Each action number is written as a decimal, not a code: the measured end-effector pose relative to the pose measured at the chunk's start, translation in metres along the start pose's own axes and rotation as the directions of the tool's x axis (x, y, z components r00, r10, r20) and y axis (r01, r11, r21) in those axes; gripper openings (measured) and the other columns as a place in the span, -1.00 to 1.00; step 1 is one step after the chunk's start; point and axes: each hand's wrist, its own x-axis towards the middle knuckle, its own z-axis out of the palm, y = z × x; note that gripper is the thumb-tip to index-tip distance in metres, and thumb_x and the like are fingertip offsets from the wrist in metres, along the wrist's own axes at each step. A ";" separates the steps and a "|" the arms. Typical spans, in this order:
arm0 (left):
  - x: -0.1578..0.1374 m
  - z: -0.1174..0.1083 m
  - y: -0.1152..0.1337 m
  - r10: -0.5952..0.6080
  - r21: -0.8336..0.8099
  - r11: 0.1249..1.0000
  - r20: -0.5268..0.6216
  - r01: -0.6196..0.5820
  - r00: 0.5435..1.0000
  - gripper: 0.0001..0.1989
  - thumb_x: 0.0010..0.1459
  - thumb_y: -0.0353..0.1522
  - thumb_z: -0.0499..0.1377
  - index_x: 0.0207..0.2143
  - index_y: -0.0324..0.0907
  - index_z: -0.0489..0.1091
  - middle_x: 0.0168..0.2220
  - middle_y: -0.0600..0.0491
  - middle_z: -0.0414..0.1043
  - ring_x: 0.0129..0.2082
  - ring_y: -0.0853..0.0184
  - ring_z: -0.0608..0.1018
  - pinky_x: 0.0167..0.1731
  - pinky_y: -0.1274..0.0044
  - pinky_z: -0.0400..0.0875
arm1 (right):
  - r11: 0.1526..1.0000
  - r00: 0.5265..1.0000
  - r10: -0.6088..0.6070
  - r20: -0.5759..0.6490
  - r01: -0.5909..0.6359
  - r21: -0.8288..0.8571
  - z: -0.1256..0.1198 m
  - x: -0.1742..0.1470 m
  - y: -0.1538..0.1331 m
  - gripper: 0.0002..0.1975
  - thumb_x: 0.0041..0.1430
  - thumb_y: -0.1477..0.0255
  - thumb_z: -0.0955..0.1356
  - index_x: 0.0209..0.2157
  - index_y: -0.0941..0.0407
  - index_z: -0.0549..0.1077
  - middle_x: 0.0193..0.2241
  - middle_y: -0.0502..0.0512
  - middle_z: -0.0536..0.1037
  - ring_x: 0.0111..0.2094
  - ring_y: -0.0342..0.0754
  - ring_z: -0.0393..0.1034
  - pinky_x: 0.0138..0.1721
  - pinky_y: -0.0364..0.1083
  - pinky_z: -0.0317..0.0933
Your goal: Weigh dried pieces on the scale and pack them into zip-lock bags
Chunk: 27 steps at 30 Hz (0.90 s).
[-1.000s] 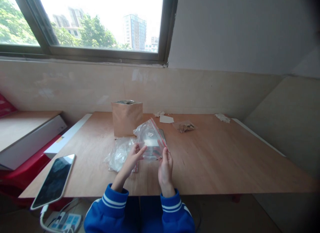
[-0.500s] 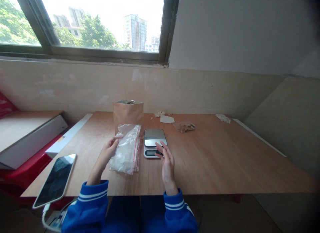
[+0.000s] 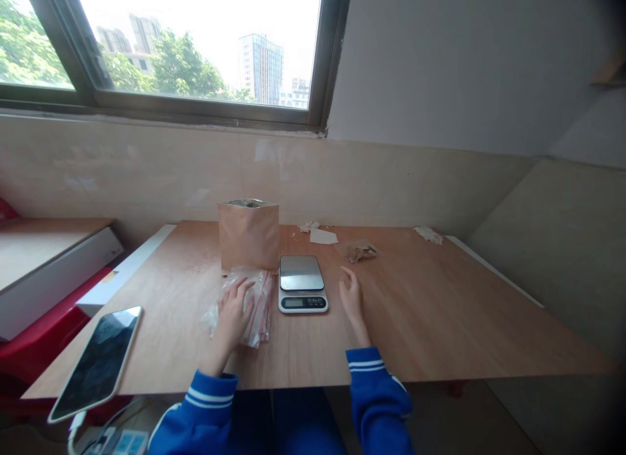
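Loosely stacked, crinkly clear plastic bags [image 3: 261,311] lie beneath the left hand [image 3: 235,311].

Blue sleeves [image 3: 211,406] with white stripes; clear bags [image 3: 260,311] with red seal lines; tan pouch [image 3: 248,236]; silver-and-white scale [image 3: 302,276]; brown wood-grained table [image 3: 440,311]; black-screened phone [image 3: 100,357]

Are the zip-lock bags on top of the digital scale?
No, the zip-lock bags lie on the table beside the digital scale, under the left hand.
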 end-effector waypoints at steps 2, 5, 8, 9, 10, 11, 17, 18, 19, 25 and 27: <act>-0.009 0.013 -0.001 -0.011 0.017 1.000 0.053 0.011 0.999 -0.65 0.23 -0.39 -0.06 0.02 -0.17 0.36 0.12 -0.15 0.34 0.15 0.09 0.34 0.09 0.18 0.21 | 0.979 0.998 -0.051 0.032 0.057 -0.195 0.003 0.028 0.013 -0.51 0.04 0.45 0.23 0.04 0.23 0.37 0.08 0.38 0.41 0.15 0.19 0.23 0.15 0.18 0.07; -0.017 0.022 -0.004 -0.011 0.021 1.000 0.089 0.009 0.996 -0.64 0.23 -0.41 -0.08 0.02 -0.18 0.35 0.11 -0.13 0.36 0.11 0.11 0.37 0.10 0.19 0.20 | 0.901 0.993 -0.062 0.101 0.100 -0.423 0.007 0.058 0.028 -0.39 0.01 0.54 0.21 0.16 0.33 0.23 0.21 0.46 0.22 0.26 0.21 0.03 0.20 0.16 -0.04; -0.019 0.020 -0.005 -0.030 -0.001 1.000 0.099 0.030 0.995 -0.66 0.23 -0.40 -0.06 -0.01 -0.15 0.35 0.08 -0.10 0.39 0.07 0.13 0.42 0.07 0.21 0.23 | 0.836 0.995 -0.026 0.099 0.076 -0.543 0.011 0.071 0.041 -0.39 0.08 0.53 0.20 0.21 0.30 0.19 0.23 0.43 0.19 0.24 0.22 0.05 0.16 0.14 -0.02; -0.019 0.019 -0.004 -0.034 -0.006 0.999 0.099 0.034 0.995 -0.67 0.23 -0.40 -0.06 -0.01 -0.15 0.35 0.07 -0.10 0.40 0.06 0.13 0.42 0.06 0.21 0.24 | 0.824 0.996 -0.022 0.081 0.064 -0.562 0.012 0.073 0.044 -0.43 0.11 0.51 0.20 0.20 0.26 0.23 0.22 0.41 0.22 0.21 0.22 0.12 0.13 0.14 0.02; -0.018 0.018 -0.004 -0.036 -0.008 0.999 0.097 0.037 0.995 -0.67 0.23 -0.40 -0.06 -0.02 -0.14 0.36 0.06 -0.10 0.41 0.06 0.13 0.43 0.06 0.21 0.25 | 0.818 0.998 -0.024 0.058 0.053 -0.573 0.013 0.074 0.047 -0.47 0.13 0.48 0.20 0.16 0.23 0.28 0.19 0.40 0.27 0.16 0.23 0.18 0.09 0.13 0.05; -0.018 0.017 -0.003 -0.039 -0.009 0.999 0.094 0.040 0.995 -0.67 0.23 -0.39 -0.06 -0.02 -0.14 0.36 0.05 -0.10 0.42 0.06 0.13 0.43 0.06 0.21 0.25 | 0.816 0.999 -0.031 0.034 0.045 -0.577 0.014 0.075 0.050 -0.52 0.15 0.46 0.21 0.12 0.20 0.34 0.15 0.39 0.31 0.11 0.23 0.22 0.05 0.13 0.07; -0.018 0.017 -0.003 -0.052 -0.034 0.998 0.107 0.056 0.993 -0.68 0.24 -0.38 -0.06 -0.03 -0.15 0.36 0.05 -0.10 0.42 0.06 0.13 0.44 0.06 0.21 0.26 | 0.838 0.997 -0.062 -0.049 0.026 -0.545 0.015 0.082 0.053 -0.71 0.17 0.43 0.20 -0.20 0.14 0.51 -0.02 0.34 0.42 -0.02 0.17 0.27 -0.03 0.07 0.07; -0.018 0.017 -0.003 -0.051 -0.038 0.998 0.111 0.055 0.993 -0.68 0.24 -0.38 -0.07 -0.03 -0.16 0.36 0.05 -0.10 0.42 0.06 0.13 0.43 0.06 0.21 0.25 | 0.845 0.996 -0.064 -0.060 0.022 -0.534 0.015 0.083 0.053 -0.73 0.17 0.42 0.20 -0.26 0.14 0.51 -0.05 0.32 0.44 -0.04 0.15 0.27 -0.04 0.06 0.07; -0.018 0.017 -0.003 -0.049 -0.039 0.998 0.112 0.053 0.993 -0.68 0.23 -0.39 -0.06 -0.03 -0.16 0.36 0.04 -0.10 0.42 0.06 0.13 0.43 0.06 0.21 0.25 | 0.853 0.995 -0.065 -0.073 0.018 -0.522 0.014 0.083 0.053 -0.74 0.18 0.41 0.19 -0.30 0.13 0.50 -0.10 0.30 0.46 -0.05 0.13 0.28 -0.04 0.05 0.07; -0.019 0.017 -0.003 -0.041 -0.048 0.998 0.091 0.046 0.995 -0.68 0.22 -0.38 -0.06 -0.04 -0.15 0.36 0.02 -0.10 0.43 0.05 0.13 0.44 0.04 0.21 0.26 | 0.919 0.974 -0.107 -0.198 0.021 -0.393 0.008 0.072 0.047 -0.72 0.22 0.33 0.15 -0.36 0.16 0.41 -0.31 0.26 0.47 -0.17 0.11 0.30 -0.04 0.08 0.07; -0.018 0.017 -0.003 -0.043 -0.068 0.996 0.083 0.049 0.996 -0.68 0.22 -0.38 -0.06 -0.05 -0.16 0.36 0.02 -0.11 0.44 0.05 0.12 0.44 0.04 0.20 0.26 | 0.943 0.959 -0.128 -0.254 0.038 -0.331 0.005 0.065 0.040 -0.72 0.24 0.31 0.13 -0.32 0.16 0.37 -0.31 0.26 0.46 -0.18 0.10 0.30 -0.04 0.09 0.08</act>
